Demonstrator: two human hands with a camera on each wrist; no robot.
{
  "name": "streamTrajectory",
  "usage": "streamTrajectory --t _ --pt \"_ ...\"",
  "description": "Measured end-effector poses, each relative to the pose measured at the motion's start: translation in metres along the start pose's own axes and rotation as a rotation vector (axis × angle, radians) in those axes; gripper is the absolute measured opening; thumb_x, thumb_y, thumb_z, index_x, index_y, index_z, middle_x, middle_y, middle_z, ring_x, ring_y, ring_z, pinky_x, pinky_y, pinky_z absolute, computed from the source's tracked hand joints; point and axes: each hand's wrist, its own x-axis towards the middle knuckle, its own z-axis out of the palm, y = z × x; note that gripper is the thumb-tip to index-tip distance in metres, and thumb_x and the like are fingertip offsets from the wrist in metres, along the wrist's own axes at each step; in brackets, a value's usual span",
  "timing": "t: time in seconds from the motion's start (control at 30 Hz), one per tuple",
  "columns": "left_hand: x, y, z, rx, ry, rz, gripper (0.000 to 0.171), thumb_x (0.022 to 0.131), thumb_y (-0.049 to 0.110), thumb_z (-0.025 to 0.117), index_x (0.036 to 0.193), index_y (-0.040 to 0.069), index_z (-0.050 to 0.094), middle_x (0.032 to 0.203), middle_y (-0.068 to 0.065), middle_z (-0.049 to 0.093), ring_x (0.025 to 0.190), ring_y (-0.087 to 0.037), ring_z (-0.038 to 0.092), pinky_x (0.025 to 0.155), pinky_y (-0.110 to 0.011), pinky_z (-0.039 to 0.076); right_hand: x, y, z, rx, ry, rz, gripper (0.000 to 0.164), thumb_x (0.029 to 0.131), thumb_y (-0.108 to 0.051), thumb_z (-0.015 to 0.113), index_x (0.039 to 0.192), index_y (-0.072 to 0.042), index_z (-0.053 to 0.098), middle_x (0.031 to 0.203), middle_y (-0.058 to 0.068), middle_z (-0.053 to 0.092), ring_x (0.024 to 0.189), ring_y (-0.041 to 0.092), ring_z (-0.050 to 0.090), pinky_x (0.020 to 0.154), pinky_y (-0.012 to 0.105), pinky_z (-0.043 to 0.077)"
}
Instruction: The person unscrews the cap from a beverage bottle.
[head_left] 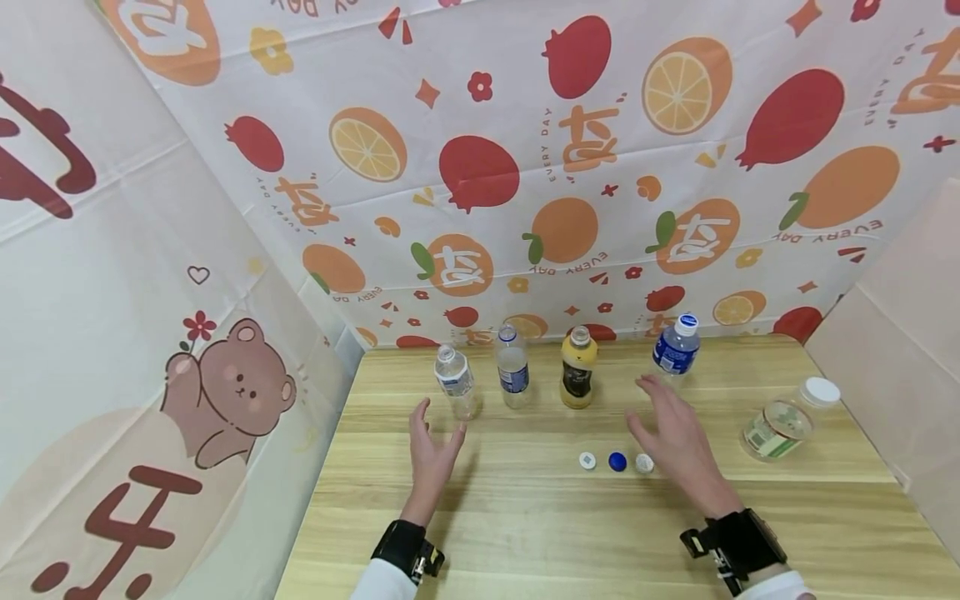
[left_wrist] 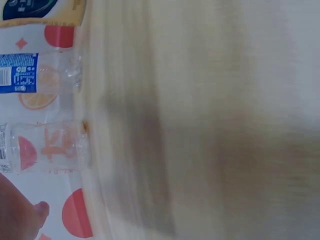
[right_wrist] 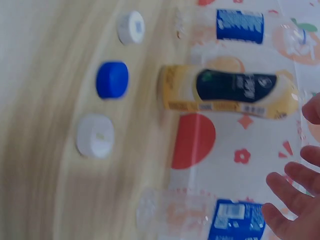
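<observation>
My left hand (head_left: pixel 432 457) hovers with spread fingers just in front of a clear bottle (head_left: pixel 456 385) that has no cap. My right hand (head_left: pixel 681 439) is raised, fingers apart, in front of a blue-labelled bottle (head_left: pixel 675 353) whose top carries a white and blue cap. Between the hands, toward the back, stand an uncapped clear bottle with a blue label (head_left: pixel 513 377) and an uncapped yellow bottle with a dark label (head_left: pixel 577 379). Three loose caps lie on the table left of my right hand: a small white one (head_left: pixel 587 461), a blue one (head_left: pixel 617 462) and a whitish one (head_left: pixel 643 463).
A wide clear jar (head_left: pixel 777 429) with a white lid stands at the right, beyond my right hand. The wooden table (head_left: pixel 540 533) ends against a fruit-print cloth (head_left: pixel 480 100) at the back. Cloth panels also hang at the left and right sides.
</observation>
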Motion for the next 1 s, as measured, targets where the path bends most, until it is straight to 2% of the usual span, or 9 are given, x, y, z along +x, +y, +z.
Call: streamTrajectory --t 0.17,0.37,0.57,0.77,1.0 --pt "-0.015 -0.003 -0.01 0.029 -0.034 0.054 0.073 0.084 0.009 0.082 0.145 -0.004 0.045 0.143 -0.021 0.053 0.134 -0.04 0.048 0.11 -0.058 0.041 0.007 0.005 -0.013 0.009 0.151 -0.029 0.061 0.096 -0.02 0.07 0.145 0.009 0.046 0.15 0.031 0.045 0.133 0.053 0.045 0.104 0.07 0.039" --pt "-0.025 0.0 -0.019 0.079 -0.128 0.148 0.064 0.084 0.009 0.082 0.139 -0.004 0.052 0.135 -0.016 0.059 0.128 -0.035 0.055 0.105 -0.055 0.047 0.011 0.012 -0.022 0.043 0.266 0.013 0.081 0.091 -0.022 0.077 0.152 0.01 0.035 0.16 0.032 0.031 0.14 0.057 0.034 0.11 0.073 0.03" --pt "-0.027 0.005 -0.02 0.106 -0.202 0.191 0.066 0.084 0.011 0.082 0.14 -0.003 0.051 0.134 -0.015 0.061 0.127 -0.034 0.057 0.103 -0.055 0.049 0.02 0.024 -0.03 0.056 0.273 0.078 0.089 0.092 -0.023 0.077 0.158 0.006 0.025 0.161 0.034 0.026 0.145 0.056 0.029 0.116 0.07 0.026" --pt "-0.031 0.009 -0.014 0.102 -0.247 0.23 0.067 0.083 0.012 0.082 0.14 -0.005 0.05 0.132 -0.02 0.062 0.124 -0.035 0.059 0.098 -0.054 0.052 0.031 0.036 -0.035 0.077 0.237 0.167 0.092 0.098 -0.033 0.069 0.162 0.004 0.014 0.163 0.036 0.02 0.147 0.056 0.024 0.117 0.07 0.024" --pt "-0.037 0.015 -0.005 0.102 -0.305 0.236 0.07 0.083 0.014 0.082 0.142 -0.005 0.05 0.131 -0.017 0.062 0.123 -0.033 0.059 0.098 -0.051 0.053 0.048 0.042 -0.034 0.15 0.235 0.248 0.09 0.1 -0.034 0.067 0.161 0.007 0.014 0.159 0.039 0.023 0.146 0.055 0.026 0.116 0.069 0.025"
